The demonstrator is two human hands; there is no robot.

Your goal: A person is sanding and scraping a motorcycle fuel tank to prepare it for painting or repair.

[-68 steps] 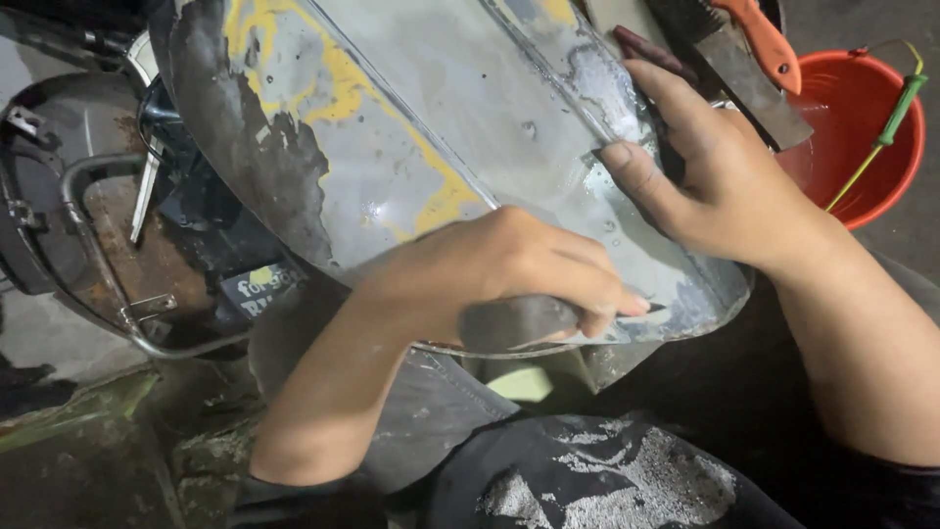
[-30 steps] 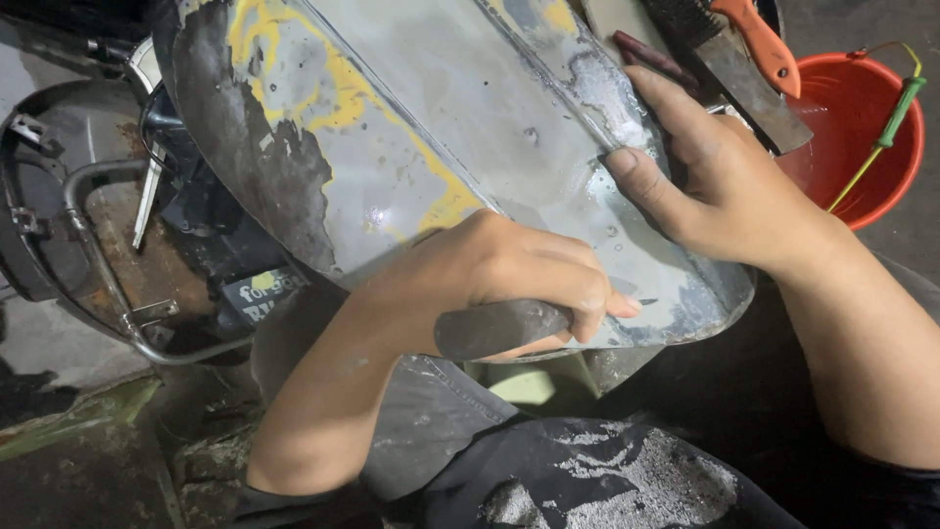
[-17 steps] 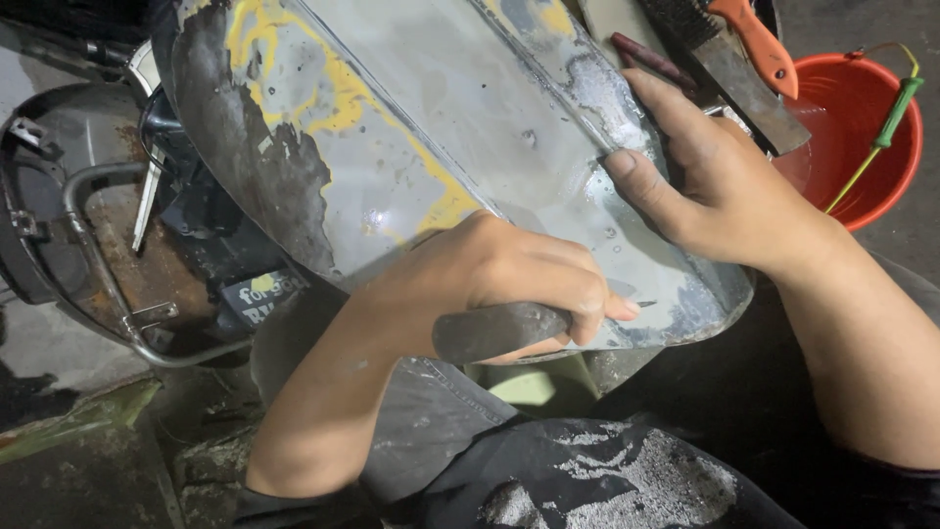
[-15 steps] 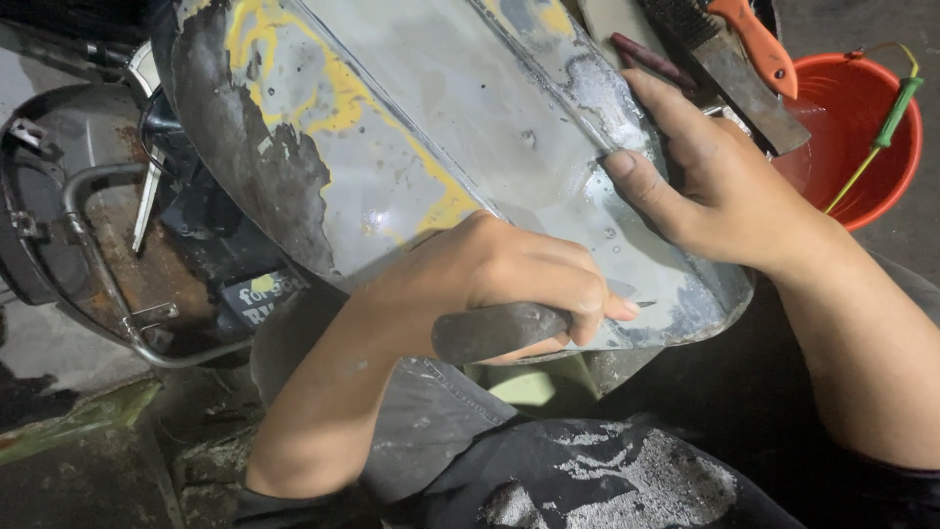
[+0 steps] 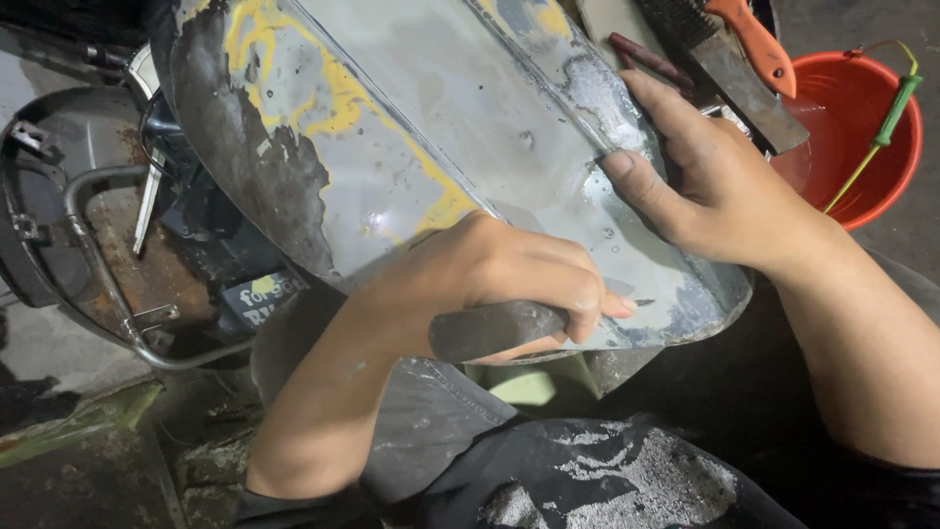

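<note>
Left hand (image 5: 509,284) fingers clenched round grey sanding block (image 5: 490,331), pressed on curved metal panel (image 5: 441,127), right hand (image 5: 715,186) fingers spread flat, steadying panel edge, orange bucket (image 5: 862,108) beyond.

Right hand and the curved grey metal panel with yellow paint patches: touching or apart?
Touching. The head view shows the right hand pressed flat on the curved grey metal panel.

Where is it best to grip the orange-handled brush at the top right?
Grip the brush by its orange handle, coming from the upper right. The handle lies on top and free, above the right hand; the bristle end points up-left, partly cut off by the frame.
</note>
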